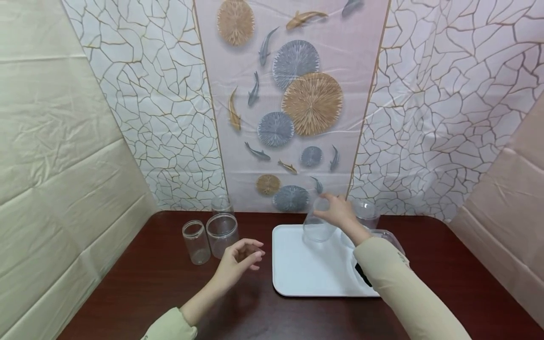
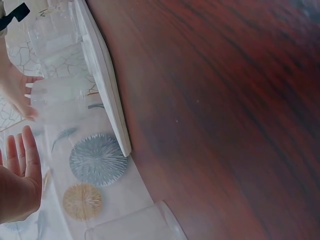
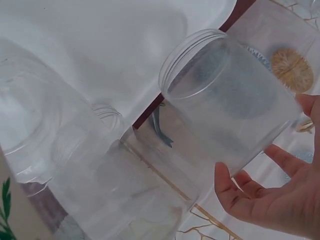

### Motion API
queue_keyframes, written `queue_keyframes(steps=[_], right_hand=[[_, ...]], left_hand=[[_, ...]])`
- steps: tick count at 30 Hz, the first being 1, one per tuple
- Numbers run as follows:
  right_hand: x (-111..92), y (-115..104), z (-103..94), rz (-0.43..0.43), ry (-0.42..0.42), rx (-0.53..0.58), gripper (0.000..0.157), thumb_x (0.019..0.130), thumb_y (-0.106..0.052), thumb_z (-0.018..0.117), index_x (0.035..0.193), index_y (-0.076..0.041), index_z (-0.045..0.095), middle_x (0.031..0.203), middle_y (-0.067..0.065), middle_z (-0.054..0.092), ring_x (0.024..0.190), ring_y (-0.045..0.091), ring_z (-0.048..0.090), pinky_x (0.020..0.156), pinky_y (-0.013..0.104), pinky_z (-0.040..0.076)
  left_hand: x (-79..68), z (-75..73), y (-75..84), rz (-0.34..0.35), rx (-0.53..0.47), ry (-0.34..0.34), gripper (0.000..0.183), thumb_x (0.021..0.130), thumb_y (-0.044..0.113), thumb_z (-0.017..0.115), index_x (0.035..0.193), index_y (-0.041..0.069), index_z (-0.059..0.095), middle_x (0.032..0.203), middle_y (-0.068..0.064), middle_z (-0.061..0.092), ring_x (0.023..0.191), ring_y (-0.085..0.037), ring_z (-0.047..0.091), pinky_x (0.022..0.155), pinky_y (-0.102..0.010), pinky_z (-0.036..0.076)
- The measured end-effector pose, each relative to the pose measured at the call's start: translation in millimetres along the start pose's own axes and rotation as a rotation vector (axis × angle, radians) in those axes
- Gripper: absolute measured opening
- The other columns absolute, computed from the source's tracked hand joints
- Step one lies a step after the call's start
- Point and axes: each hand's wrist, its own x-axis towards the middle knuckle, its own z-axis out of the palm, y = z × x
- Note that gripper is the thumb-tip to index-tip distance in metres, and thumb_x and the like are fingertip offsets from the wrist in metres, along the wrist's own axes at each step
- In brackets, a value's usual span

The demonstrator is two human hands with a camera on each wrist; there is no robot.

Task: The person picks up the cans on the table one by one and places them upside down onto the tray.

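In the head view my right hand (image 1: 338, 211) grips a clear plastic jar (image 1: 318, 230) by its base, with fingers and thumb spread around the end. The jar is upside down and somewhat tilted, its threaded mouth low over the back part of the white tray (image 1: 297, 271). The right wrist view shows the fingers (image 3: 240, 197) at the base of this jar (image 3: 235, 107). My left hand (image 1: 238, 259) is held over the table left of the tray, fingers loosely bent and nothing in them. Near it stands a wide clear jar (image 1: 222, 231).
A narrow clear jar (image 1: 197, 245) and another jar (image 1: 222, 203) stand around the wide one at left. More clear containers, including one at the back right (image 1: 366, 212), sit by the tray's right side, partly hidden by my right sleeve (image 1: 391, 269). A patterned cloth backs the table.
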Motion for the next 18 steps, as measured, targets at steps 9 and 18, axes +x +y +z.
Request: queue_keyframes(steps=[9, 18], right_hand=[[11, 0, 9.5, 0.035, 0.000, -0.072, 0.066, 0.082, -0.035, 0.068, 0.135, -0.002, 0.048, 0.129, 0.032, 0.048, 0.120, 0.049, 0.043, 0.099, 0.059, 0.038], [16, 2, 10.2, 0.073, -0.048, -0.116, 0.065, 0.082, -0.036, 0.067, 0.134, -0.003, 0.048, 0.132, 0.033, 0.046, 0.122, 0.050, 0.041, 0.098, 0.059, 0.039]], left_hand=[[0.8, 0.1, 1.5, 0.000, 0.009, -0.005, 0.025, 0.090, 0.006, 0.060, 0.112, -0.007, 0.058, 0.101, -0.034, 0.061, 0.077, -0.005, 0.065, 0.067, -0.045, 0.057], [1.2, 3.0, -0.8, -0.003, -0.011, -0.026, 0.027, 0.091, 0.007, 0.060, 0.112, -0.008, 0.057, 0.101, -0.034, 0.061, 0.077, -0.005, 0.065, 0.067, -0.042, 0.058]])
